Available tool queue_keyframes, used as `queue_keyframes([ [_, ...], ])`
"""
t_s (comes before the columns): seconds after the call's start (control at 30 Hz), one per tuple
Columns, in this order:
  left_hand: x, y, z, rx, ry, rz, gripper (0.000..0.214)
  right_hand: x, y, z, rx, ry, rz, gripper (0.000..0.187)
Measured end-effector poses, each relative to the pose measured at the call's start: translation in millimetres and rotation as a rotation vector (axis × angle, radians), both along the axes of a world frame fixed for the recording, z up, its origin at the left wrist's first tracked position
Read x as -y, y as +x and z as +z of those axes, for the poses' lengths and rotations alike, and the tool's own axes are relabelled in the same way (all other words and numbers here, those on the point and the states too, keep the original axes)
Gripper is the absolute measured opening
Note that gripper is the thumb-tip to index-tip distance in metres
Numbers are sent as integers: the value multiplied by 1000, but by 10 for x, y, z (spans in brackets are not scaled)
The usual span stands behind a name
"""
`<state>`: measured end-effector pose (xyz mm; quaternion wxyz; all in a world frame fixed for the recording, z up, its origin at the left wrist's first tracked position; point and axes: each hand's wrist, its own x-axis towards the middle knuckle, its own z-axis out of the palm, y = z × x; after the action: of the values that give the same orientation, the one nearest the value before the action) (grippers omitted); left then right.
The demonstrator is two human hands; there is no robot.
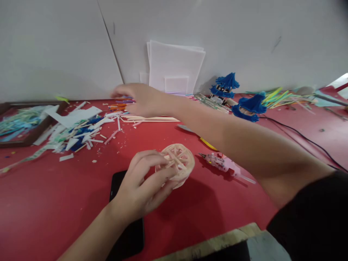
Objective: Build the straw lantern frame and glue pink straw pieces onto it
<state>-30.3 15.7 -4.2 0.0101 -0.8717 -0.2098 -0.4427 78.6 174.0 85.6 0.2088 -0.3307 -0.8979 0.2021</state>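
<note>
My left hand is closed around a round, pale wooden-looking openwork piece with spokes like a wheel. The piece is held above the red table, and my fingers cover its left side. My right hand reaches across to the back of the table, thumb apart from the curved fingers. Orange and purple sticks show in the gap under it, with long pale sticks just in front. Whether its fingertips touch any stick cannot be made out.
A pink glue gun and a yellow-handled knife lie under my right forearm. A black phone sits beneath my left wrist. Scraps and a brown tray are on the left. Blue-roofed models and a black cable are on the right.
</note>
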Motion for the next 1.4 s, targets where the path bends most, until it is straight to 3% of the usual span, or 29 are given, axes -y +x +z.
queue_keyframes([
  [0.13, 16, 5, 10, -4, -4, -6, 22, 744, 780, -40, -188, 108, 141, 21],
  [0.2, 22, 4, 15, -11, -12, -11, 19, 1071, 1047, -112, -147, 125, 201, 12],
  [0.33, 15, 2, 17, -24, 0, -9, 19, 1433, 1328, -310, -94, 189, 218, 25],
  [0.5, 0, -7, 12, -38, 6, 12, 19, 1479, 1421, -456, -56, 276, 135, 28],
  [0.73, -11, -16, 9, -54, 1, -22, 18, 1457, 1381, -432, -56, 257, 156, 18],
  [1.2, -8, -5, 2, -56, 24, -17, 26, 1401, 1349, -352, -20, 174, 247, 15],
  [1.4, -5, 26, 34, -53, 46, -9, 24, 1378, 1302, -416, -84, 235, 214, 15],
])
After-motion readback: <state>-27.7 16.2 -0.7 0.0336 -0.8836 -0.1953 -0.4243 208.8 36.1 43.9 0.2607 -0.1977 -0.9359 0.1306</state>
